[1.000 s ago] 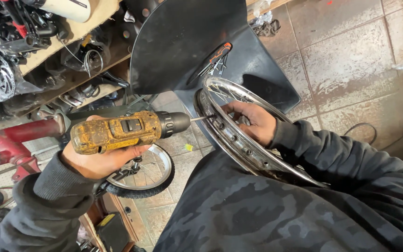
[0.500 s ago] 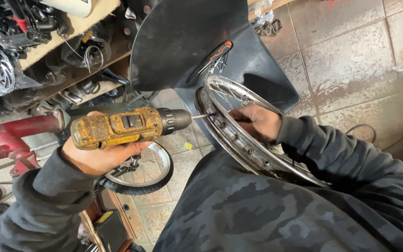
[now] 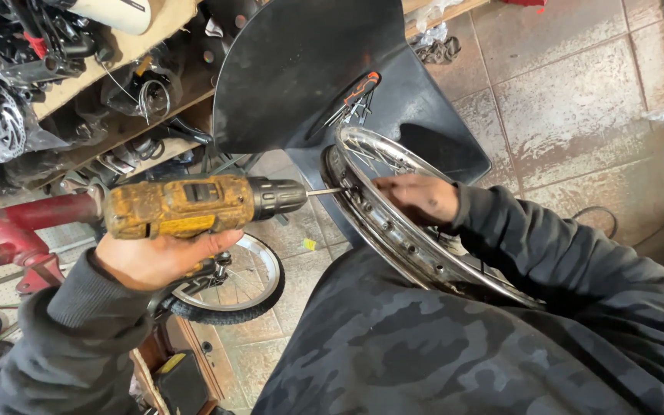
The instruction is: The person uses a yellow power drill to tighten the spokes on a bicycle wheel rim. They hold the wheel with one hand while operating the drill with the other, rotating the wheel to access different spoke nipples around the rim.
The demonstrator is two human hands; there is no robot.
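My left hand (image 3: pixel 155 257) grips a worn yellow cordless drill (image 3: pixel 194 206) held level, its bit touching the outer edge of a chrome spoked wheel rim (image 3: pixel 393 230). The rim stands tilted against my lap. My right hand (image 3: pixel 416 198) rests on the rim's inner side just past the drill bit, fingers closed over the spokes there. Loose spokes cross inside the rim near the top. Both arms wear dark sleeves.
A black curved sheet-metal piece (image 3: pixel 309 69) stands behind the rim. A small tyred wheel (image 3: pixel 232 284) lies on the tiled floor below the drill. A red machine stand (image 3: pixel 17 230) is at left. Wooden shelves (image 3: pixel 117 46) hold cluttered parts. A cable (image 3: pixel 601 215) lies at right.
The drill and rim stay nearly in place; my right hand has shifted slightly along the rim and the view has drifted a little.
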